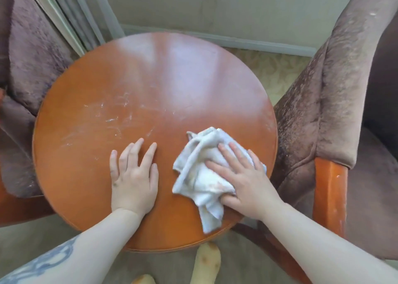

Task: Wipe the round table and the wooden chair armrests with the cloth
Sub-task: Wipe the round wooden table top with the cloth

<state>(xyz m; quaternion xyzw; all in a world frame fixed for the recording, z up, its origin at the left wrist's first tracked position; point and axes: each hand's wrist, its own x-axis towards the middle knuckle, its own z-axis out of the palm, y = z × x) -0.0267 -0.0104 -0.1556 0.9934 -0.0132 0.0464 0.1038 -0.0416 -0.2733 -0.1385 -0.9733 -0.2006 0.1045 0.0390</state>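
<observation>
1. Cloth (204,171): white, crumpled, stained, lies on the round table (129,79) in its near-right part, close to the right edge. 1 tail of it reaches toward the near edge and hangs slightly at the rim.
2. Right hand (239,176): flat on top of the cloth, fingers straight and spread wide, pressing it onto the tabletop; thumb lies along the cloth's near side. Nothing gripped.
3. Left hand (133,176): palm down on bare wood just left of the cloth, not touching it, fingers straight and spread, holding nothing. Near-centre of the table, close to the near edge.
4. Round table: glossy orange-brown wood, whitish smears and scratch marks across the left-centre part; far half shows pale glare.
5. Wooden armrest (329,193): orange, glossy, on the right chair (323,100), just beyond the table's right edge, apart from the cloth. The chair has worn brown upholstery, its back touching or nearly touching the table rim; cannot tell which.
6. Left chair (28,57): purple-brown upholstery, against the table's left edge, orange wood frame visible low at left.
7. Left forearm (53,260) carries a blue-grey tattoo.
8. Patterned carpet (269,72) beyond the far-right edge; pale wall and baseboard behind.
</observation>
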